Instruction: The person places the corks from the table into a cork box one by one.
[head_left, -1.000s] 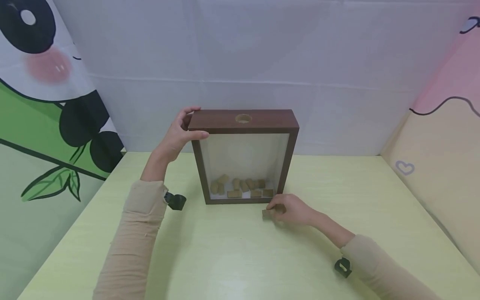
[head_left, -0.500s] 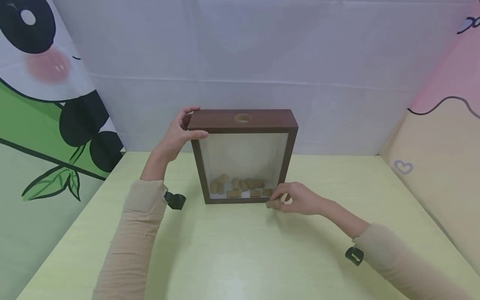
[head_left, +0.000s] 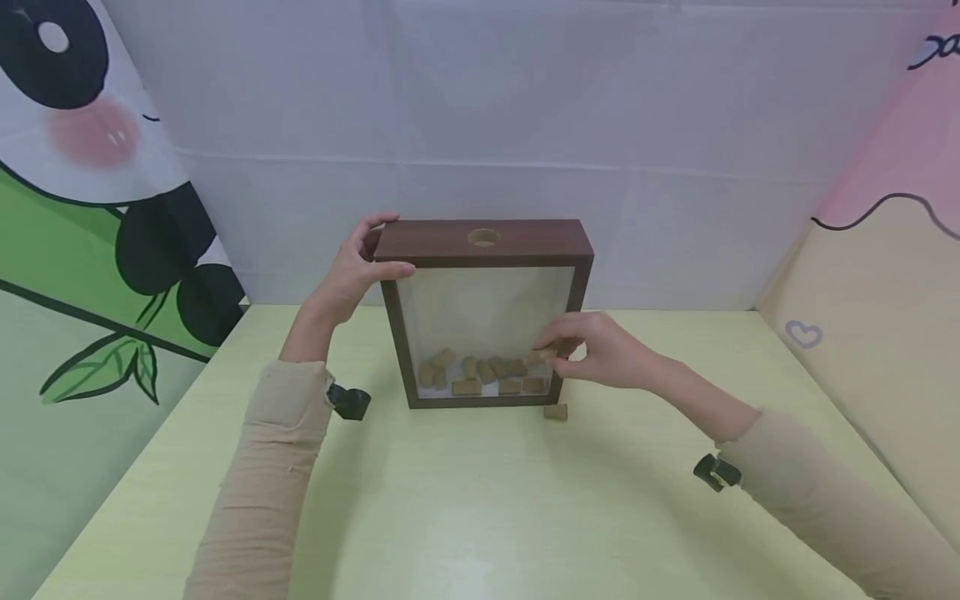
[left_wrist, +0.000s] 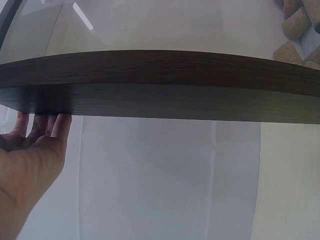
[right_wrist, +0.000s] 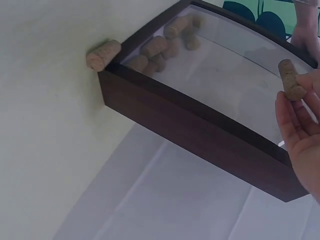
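Note:
A dark brown wooden shadow box stands upright on the yellow-green table, with a round hole in its top edge. Several corks lie inside at the bottom, behind the glass. My left hand grips the box's top left corner; the left wrist view shows its fingers behind the frame edge. My right hand is raised in front of the box's lower right and pinches a cork. Another cork lies on the table by the box's bottom right corner.
A pale wall stands close behind the box. A panda-print panel borders the table on the left and a pink and beige panel on the right. The table in front of the box is bare.
My right hand has lifted a cork off the table and risen in front of the glass. A second cork now shows on the table where the hand was. The left hand has stayed put.

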